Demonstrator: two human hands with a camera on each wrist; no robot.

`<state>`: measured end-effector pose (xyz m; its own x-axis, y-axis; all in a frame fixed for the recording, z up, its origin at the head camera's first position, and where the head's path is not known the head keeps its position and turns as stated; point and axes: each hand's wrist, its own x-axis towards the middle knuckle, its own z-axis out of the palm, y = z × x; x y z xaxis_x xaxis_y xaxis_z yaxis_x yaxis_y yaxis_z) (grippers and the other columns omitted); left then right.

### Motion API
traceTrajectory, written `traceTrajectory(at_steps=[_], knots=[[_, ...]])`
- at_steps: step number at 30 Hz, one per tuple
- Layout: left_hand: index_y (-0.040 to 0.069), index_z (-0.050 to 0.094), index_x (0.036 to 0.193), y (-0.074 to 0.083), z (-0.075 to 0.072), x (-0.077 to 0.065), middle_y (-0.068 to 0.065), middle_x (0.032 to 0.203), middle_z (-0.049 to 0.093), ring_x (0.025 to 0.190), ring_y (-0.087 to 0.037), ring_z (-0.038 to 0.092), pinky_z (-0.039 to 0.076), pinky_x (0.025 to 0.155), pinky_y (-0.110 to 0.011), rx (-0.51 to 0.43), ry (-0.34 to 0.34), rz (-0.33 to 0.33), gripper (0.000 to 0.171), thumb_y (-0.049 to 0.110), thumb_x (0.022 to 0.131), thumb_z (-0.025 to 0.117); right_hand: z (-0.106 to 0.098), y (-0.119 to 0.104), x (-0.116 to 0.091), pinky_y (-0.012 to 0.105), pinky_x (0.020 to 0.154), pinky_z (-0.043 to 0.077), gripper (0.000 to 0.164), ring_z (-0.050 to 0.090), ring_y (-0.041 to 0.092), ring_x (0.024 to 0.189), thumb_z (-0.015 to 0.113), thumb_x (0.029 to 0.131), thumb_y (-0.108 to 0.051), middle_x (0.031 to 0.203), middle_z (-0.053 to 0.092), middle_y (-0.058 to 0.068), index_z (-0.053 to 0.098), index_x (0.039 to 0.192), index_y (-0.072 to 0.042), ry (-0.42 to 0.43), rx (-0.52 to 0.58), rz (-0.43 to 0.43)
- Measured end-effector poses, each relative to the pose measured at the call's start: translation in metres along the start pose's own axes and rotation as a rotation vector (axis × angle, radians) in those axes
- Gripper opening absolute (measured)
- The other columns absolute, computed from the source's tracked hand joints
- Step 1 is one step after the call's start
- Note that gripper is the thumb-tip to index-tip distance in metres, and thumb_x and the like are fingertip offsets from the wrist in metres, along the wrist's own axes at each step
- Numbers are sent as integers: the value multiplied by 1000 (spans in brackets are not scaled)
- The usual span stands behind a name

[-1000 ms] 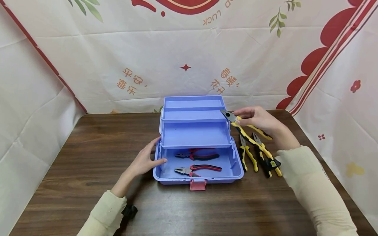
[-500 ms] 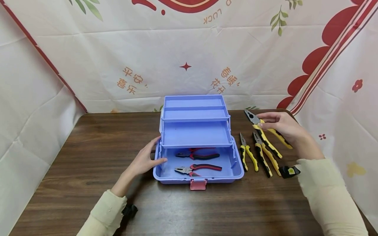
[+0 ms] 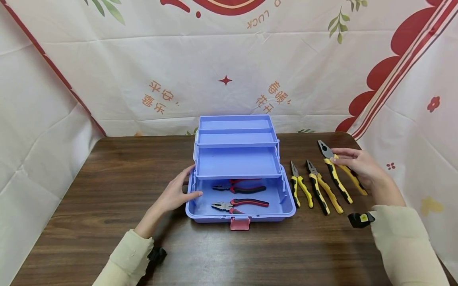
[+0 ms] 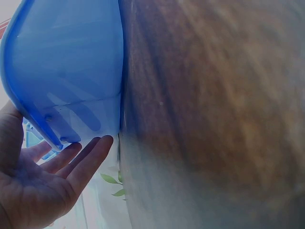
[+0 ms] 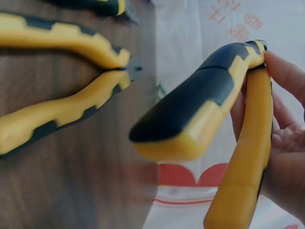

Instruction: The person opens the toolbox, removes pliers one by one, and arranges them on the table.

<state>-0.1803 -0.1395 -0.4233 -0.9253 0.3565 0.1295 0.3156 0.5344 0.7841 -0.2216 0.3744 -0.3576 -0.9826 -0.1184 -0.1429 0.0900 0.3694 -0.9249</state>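
The large yellow pliers [image 3: 335,176] are toward the right of the head view, slanted, with the metal nose to the upper left and the two handles spread apart below. The right hand [image 3: 362,163] pinches them near the pivot between thumb and fingers, so this grip is closed down on the tool. The right wrist view suggests the handles hang clear of the tabletop [image 3: 107,190]; whether any part touches it, I cannot tell.

Just left of them lie the middle yellow pliers [image 3: 315,176], and further left the needle-nose pliers [image 3: 296,177], near the toolbox [image 3: 214,218]. By my reading, two of the three yellow pairs are already set down and the third is not yet released.

The toolbox is at the centre of the frame, its upper tray [image 3: 236,139] and lower tray [image 3: 236,163] stepped toward the back. In its bottom compartment lie the rear red pliers [image 3: 247,190] and the front red pliers [image 3: 250,202], in neither hand, so these two are left. The left hand [image 3: 174,193] rests at the box's left side, thumb over the rim, fingers loosely extended outside; that grip is not clenched, and how firmly it presses I cannot tell.

The pink latch [image 3: 239,224] hangs at the front, lower centre.
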Motion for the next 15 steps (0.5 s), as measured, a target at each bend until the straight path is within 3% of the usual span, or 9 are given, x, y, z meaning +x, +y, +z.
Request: traceTrajectory(at_steps=[8, 15], knots=[[11, 23, 139, 0, 0, 0, -15, 131, 37, 108, -28, 47, 39, 85, -45, -5, 0, 2, 83, 29, 74, 72, -12, 28, -2, 18, 66, 44, 18, 53, 0, 79, 60, 85, -21, 84, 60, -17, 59, 95, -36, 45, -1, 97], [10, 23, 139, -1, -1, 0, -15, 130, 39, 108, -27, 48, 40, 85, -44, 3, 2, 14, 84, 31, 74, 72, -18, 51, -1, 17, 63, 44, 22, 53, 0, 75, 63, 83, -17, 80, 60, -18, 63, 85, -38, 77, 145, 158]])
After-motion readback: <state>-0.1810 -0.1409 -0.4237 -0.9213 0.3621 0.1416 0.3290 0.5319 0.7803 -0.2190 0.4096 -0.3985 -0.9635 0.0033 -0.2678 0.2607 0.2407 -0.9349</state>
